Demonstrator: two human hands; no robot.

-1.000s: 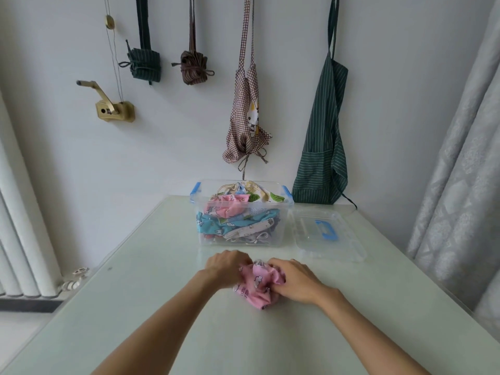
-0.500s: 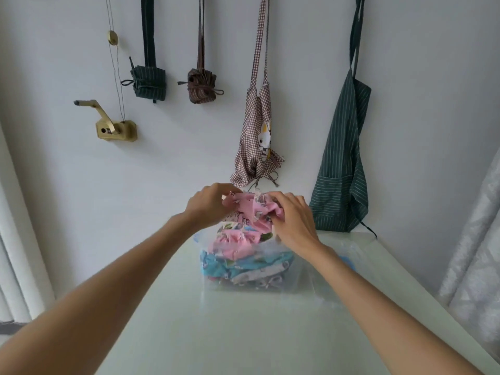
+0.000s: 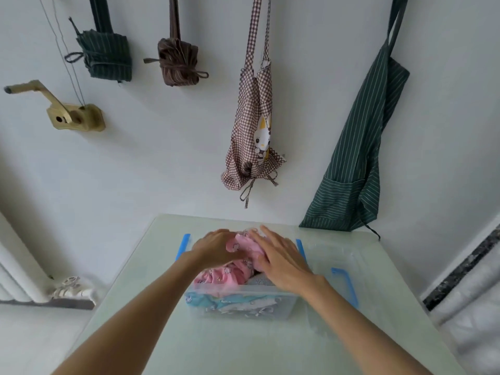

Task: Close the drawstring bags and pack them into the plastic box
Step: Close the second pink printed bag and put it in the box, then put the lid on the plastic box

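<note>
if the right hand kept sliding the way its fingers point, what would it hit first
Probably the left hand: the right hand lies flat on the pink bag, fingers aimed up-left across it. Depth is unclear.

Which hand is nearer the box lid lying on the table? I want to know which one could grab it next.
The right hand, pressing the pink bag in the plastic box, is just left of the lid. The left hand is farther left.
</note>
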